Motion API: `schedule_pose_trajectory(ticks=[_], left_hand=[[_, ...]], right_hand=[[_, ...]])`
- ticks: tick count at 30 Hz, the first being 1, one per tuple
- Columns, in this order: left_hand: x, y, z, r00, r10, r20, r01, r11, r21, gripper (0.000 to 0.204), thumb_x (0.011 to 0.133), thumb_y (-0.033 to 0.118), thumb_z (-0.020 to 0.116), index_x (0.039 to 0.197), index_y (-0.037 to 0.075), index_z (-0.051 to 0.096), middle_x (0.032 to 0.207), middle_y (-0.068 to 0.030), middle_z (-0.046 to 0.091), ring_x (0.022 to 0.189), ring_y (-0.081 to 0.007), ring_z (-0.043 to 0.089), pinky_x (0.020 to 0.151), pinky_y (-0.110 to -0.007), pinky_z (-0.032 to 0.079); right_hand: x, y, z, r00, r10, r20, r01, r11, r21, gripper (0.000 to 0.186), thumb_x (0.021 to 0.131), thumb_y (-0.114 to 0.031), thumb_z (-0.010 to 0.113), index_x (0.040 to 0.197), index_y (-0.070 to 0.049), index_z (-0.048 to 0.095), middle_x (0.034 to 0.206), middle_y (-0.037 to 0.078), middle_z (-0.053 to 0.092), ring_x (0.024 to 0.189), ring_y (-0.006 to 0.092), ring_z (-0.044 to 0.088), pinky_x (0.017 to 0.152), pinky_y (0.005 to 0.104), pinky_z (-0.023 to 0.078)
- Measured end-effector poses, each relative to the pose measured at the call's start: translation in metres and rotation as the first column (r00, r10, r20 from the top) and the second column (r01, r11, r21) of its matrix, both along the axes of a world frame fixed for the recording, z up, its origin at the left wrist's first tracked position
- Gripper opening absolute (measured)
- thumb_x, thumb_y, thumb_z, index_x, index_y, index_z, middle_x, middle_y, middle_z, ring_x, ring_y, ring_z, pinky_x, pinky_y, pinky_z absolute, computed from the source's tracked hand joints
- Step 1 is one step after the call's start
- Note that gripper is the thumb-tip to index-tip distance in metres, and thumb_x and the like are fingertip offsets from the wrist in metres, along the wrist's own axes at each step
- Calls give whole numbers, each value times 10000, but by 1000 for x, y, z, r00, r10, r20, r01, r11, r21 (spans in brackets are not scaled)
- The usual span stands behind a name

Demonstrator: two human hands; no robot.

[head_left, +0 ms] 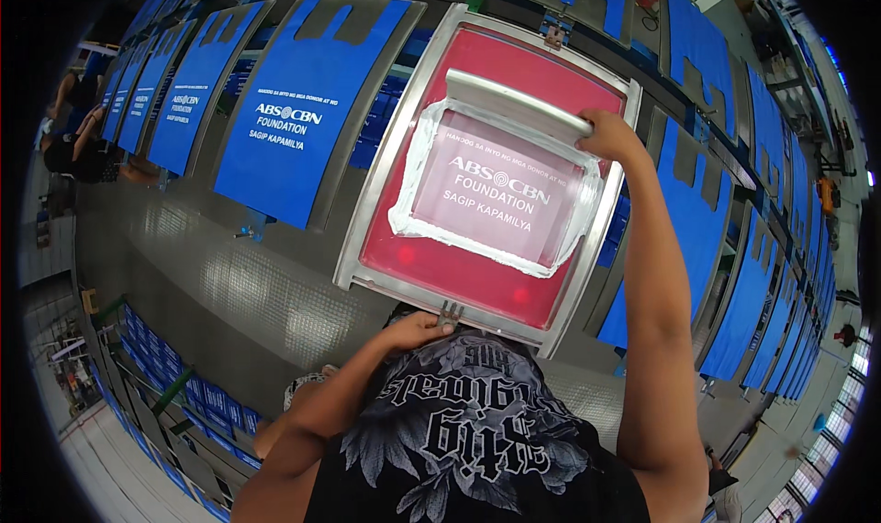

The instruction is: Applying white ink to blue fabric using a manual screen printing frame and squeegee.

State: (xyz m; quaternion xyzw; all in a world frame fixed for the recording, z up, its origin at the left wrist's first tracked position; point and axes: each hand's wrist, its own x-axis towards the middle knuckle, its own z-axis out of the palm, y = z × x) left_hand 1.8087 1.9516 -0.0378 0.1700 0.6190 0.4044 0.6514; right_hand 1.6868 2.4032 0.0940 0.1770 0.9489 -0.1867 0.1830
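Note:
A screen printing frame with a metal rim and red mesh lies in front of me, slightly tilted in the view. White ink forms a rough border around the pale stencil window with its lettering. My right hand is closed around the right end of a long metal-coloured squeegee, which lies across the far part of the window. At the frame's near edge, my left hand grips the rim beside a small metal bracket. Its fingertips are partly hidden.
Flat blue bags with cut-out handles lie on boards to both sides, including a printed blue bag at left. A hinge clamp sits at the frame's far edge. Racks of blue items stand lower left. Another person is at far left.

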Motion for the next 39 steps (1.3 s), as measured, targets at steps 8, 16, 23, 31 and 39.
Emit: schedule_pose_trajectory(ticks=[8, 16, 23, 31, 39], left_hand=[[-15, 9, 49, 995, -99, 28, 96, 991, 92, 422, 948, 391, 512, 723, 48, 605, 630, 42, 523, 588, -39, 439, 538, -218, 368], [-10, 12, 43, 997, -81, -10, 81, 986, 148, 439, 947, 413, 497, 714, 53, 592, 574, 37, 491, 529, -58, 436, 505, -220, 357], [-2, 13, 23, 957, -129, -259, 104, 988, -110, 477, 917, 435, 525, 634, 58, 594, 521, -5, 507, 492, -99, 472, 468, -269, 365], [-16, 25, 57, 782, -299, -547, 169, 946, -275, 434, 879, 423, 569, 738, 23, 662, 647, -109, 629, 609, -230, 596, 601, -362, 461], [-196, -12, 26, 295, 333, -896, -530, 837, 136, 411, 966, 305, 472, 1217, -10, 555, 1153, -202, 599, 1076, -217, 559, 921, -324, 417]], right_hand=[[9, -49, 9, 998, 0, -64, 12, 983, 185, 516, 650, -53, 544, 1157, -114, 621, 1080, 178, 634, 1030, 343, 586, 900, 423, 462], [176, -214, -2, 929, 60, -364, 10, 982, 187, 340, 639, -7, 589, 967, -87, 623, 894, 77, 626, 883, 276, 581, 757, 402, 443], [188, -212, 7, 953, 24, -302, 37, 980, 193, 447, 617, -64, 655, 1062, -80, 610, 967, 77, 641, 933, 267, 573, 894, 407, 391], [232, -96, -51, 822, -438, -363, 267, 861, -434, 443, 649, -257, 783, 1023, -48, 671, 981, 105, 674, 913, 233, 629, 807, 330, 486], [184, -94, -80, 656, -730, -190, 280, 470, -837, 468, 697, -233, 774, 1065, 23, 644, 930, 95, 674, 829, 156, 628, 752, 278, 490]])
